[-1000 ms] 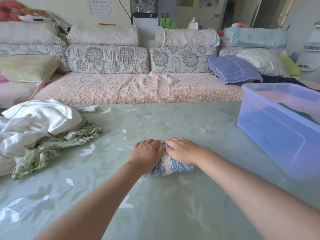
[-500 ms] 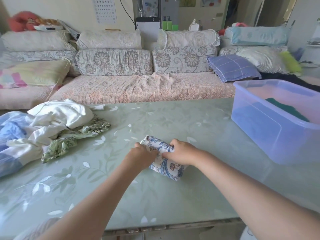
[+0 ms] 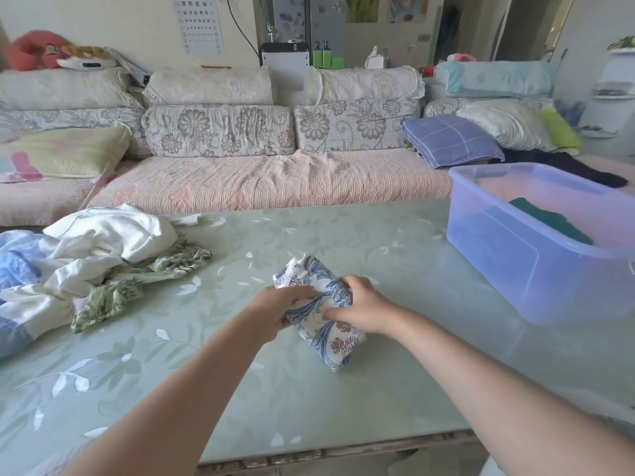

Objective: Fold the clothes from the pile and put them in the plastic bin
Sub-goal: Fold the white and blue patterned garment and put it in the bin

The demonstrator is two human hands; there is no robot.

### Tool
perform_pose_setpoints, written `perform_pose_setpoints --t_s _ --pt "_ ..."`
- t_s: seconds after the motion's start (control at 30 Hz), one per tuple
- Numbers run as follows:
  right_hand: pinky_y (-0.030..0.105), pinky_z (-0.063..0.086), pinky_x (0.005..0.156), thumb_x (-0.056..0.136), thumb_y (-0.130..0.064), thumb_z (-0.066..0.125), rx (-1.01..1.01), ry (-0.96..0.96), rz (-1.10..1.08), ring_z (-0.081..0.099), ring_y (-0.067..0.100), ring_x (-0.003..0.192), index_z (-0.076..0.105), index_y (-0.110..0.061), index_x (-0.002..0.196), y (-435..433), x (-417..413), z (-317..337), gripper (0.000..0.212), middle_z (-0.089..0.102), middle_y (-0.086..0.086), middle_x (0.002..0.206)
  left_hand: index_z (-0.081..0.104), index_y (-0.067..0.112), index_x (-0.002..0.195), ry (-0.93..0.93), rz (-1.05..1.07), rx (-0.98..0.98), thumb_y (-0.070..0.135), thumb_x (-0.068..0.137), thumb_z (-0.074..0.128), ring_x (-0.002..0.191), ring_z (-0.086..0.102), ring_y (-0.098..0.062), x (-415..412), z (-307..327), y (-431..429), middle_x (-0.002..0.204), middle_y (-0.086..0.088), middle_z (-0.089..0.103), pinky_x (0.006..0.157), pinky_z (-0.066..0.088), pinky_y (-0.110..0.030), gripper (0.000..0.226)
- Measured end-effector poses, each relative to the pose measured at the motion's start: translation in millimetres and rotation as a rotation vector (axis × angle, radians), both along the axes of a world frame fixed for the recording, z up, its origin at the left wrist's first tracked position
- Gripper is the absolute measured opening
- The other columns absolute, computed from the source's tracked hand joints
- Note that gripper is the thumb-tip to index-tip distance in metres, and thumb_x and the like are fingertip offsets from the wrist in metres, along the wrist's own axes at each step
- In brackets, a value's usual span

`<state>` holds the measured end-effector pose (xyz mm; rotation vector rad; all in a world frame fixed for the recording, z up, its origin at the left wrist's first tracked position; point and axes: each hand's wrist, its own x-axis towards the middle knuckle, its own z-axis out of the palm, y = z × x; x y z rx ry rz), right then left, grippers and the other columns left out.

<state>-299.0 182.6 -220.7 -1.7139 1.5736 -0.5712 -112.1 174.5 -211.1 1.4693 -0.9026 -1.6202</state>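
Your left grip (image 3: 279,311) and right grip (image 3: 365,308) pinch the folded floral cloth (image 3: 328,338), which seems ready to lift into the right-edge plastic bin (image 3: 498,266).

Your bare forearms reach forward and converge; your left hand (image 3: 275,312) and right hand (image 3: 366,309) sit close together, fingers curled, both gripping the folded cloth (image 3: 330,341).

This is a lived-in home living room. A long sofa (image 3: 268,182) with floral back cushions (image 3: 220,130) and loose pillows (image 3: 450,139) runs along the far side, a stuffed toy (image 3: 34,51) perched at its far left. An eye chart (image 3: 201,24) hangs on the wall (image 3: 103,22), a magnet-dotted fridge (image 3: 326,25) stands behind, and laundry (image 3: 103,235) lies heaped on the tabletop (image 3: 309,389) at left.
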Motion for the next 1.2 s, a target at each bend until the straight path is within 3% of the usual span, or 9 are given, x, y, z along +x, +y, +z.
perform_pose_setpoints --t_s 0.13,0.27,0.37,0.5,0.63,0.77,0.9,1.03,1.2 --pt "0.041 0.047 0.105 0.046 -0.045 0.096 0.059 -0.171 0.046 0.057 0.014 0.122 0.018 -0.034 0.152 -9.9 -13.2 3.8 0.132 0.055 -0.009 0.136 0.067 0.000 0.108 0.109 -0.297 -0.243 -0.010 0.082 0.064 0.093 0.071 -0.030 -0.3 11.0 4.7 0.105 -0.017 0.073 0.080 0.059 -0.034 0.028" --pt "0.042 0.053 0.098 0.061 -0.030 0.089 0.155 -0.297 0.145 0.069 0.019 0.106 0.062 -0.021 0.124 -4.2 -24.0 13.0 0.070 0.073 -0.001 0.114 0.063 -0.003 0.115 0.114 -0.384 -0.343 -0.015 0.078 0.063 0.104 0.067 -0.037 -2.7 10.8 4.6 0.114 -0.023 0.069 0.088 0.056 -0.038 0.038" --pt "0.038 0.054 0.096 0.073 -0.025 0.086 0.103 -0.299 0.102 0.072 0.015 0.099 0.071 -0.019 0.113 3.1 -29.7 15.8 0.043 0.075 -0.002 0.107 0.063 0.002 0.113 0.029 -0.359 -0.395 -0.012 0.073 0.072 0.103 0.068 -0.036 -4.5 13.9 4.4 0.111 -0.021 0.070 0.088 0.055 -0.041 0.044" --pt "0.030 0.052 0.094 0.078 -0.024 0.083 -0.056 -0.115 0.068 0.068 0.012 0.102 0.067 -0.022 0.118 12.4 -34.9 27.3 0.043 0.072 -0.005 0.112 0.058 0.013 0.110 -0.305 -0.400 -0.526 0.016 0.054 0.090 0.097 0.069 -0.029 -4.2 29.4 6.2 0.103 -0.013 0.072 0.084 0.054 -0.045 0.064" --pt "0.033 0.053 0.086 0.074 -0.032 0.083 -0.170 0.039 0.072 0.065 0.015 0.097 0.064 -0.025 0.113 23.9 -39.0 39.0 0.043 0.069 -0.006 0.104 0.047 0.034 0.121 -0.583 -0.595 -0.680 0.013 0.061 0.091 0.089 0.068 -0.018 -15.9 56.8 11.7 0.108 0.002 0.065 0.079 0.058 -0.039 0.077" --pt "0.032 0.039 0.067 0.083 -0.043 0.071 -0.456 0.530 0.116 0.061 0.025 0.087 0.054 -0.022 0.109 37.9 -33.9 53.9 0.038 0.064 0.000 0.097 0.032 0.033 0.142 -1.140 -0.715 -0.853 0.038 0.055 0.089 0.104 0.058 -0.015 -45.7 67.3 22.0 0.124 0.010 0.053 0.092 0.050 -0.036 0.105" --pt "0.034 0.033 0.070 0.081 -0.031 0.069 -0.697 0.770 0.114 0.059 0.031 0.100 0.056 -0.015 0.113 39.1 -20.6 41.6 0.038 0.066 0.007 0.101 0.053 0.027 0.116 -1.241 -0.710 -0.842 0.027 0.068 0.073 0.091 0.064 -0.021 -52.5 50.1 27.0 0.098 0.004 0.065 0.073 0.053 -0.032 0.052" --pt "0.038 0.037 0.091 0.076 -0.039 0.076 -0.499 0.698 0.200 0.045 0.029 0.120 0.047 -0.014 0.121 39.5 -25.4 15.6 0.059 0.046 0.007 0.133 0.059 0.024 0.081 -1.161 -0.714 -0.868 0.023 0.076 0.067 0.069 0.058 -0.018 -37.0 23.0 30.1 0.071 0.006 0.060 0.054 0.042 -0.021 0.010" --pt "0.043 0.023 0.110 0.061 -0.047 0.074 -0.204 0.739 0.264 0.027 0.027 0.138 0.027 -0.028 0.142 34.5 -33.3 16.9 0.095 0.046 0.001 0.139 0.056 0.015 0.082 -1.138 -0.689 -1.004 0.014 0.078 0.066 0.066 0.050 -0.017 -29.6 3.9 26.3 0.072 0.008 0.050 0.050 0.032 -0.016 0.011"
